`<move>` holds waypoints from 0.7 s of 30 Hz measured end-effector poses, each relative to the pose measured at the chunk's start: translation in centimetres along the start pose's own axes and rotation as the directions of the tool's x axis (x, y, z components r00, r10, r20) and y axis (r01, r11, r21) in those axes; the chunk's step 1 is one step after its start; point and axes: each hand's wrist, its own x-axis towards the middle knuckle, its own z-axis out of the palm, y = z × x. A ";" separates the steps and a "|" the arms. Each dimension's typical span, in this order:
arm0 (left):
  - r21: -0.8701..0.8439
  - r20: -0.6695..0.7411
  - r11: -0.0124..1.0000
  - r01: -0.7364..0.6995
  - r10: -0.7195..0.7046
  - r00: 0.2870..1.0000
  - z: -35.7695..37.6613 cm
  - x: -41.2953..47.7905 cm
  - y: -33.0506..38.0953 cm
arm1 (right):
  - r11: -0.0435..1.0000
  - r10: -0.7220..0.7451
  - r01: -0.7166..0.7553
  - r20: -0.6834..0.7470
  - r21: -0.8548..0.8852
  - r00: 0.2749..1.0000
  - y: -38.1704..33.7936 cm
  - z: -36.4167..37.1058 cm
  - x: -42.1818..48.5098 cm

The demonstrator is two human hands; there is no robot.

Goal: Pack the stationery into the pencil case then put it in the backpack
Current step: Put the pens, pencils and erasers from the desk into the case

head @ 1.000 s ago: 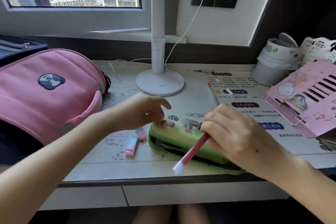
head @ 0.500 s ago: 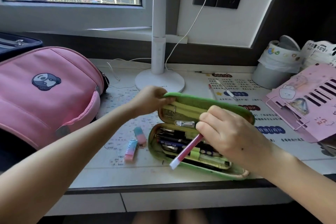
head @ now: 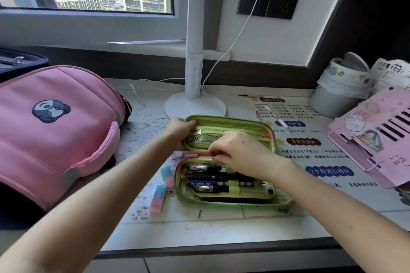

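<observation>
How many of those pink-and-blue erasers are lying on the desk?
2. The far eraser lies by the left end of the open green pencil case; the near eraser lies just in front of it. More may lie hidden.

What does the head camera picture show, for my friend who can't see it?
A person's left hand holds a green pencil case open on a desk while the right hand pinches a pink pen over it. Two erasers lie beside it, near a pink backpack.
</observation>
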 end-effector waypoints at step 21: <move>0.350 0.159 0.857 -0.378 0.343 0.926 -2.1 -3.6 3.1 | 0.515 0.841 -0.857 -0.189 -0.009 0.507 20.3 2.0 1.8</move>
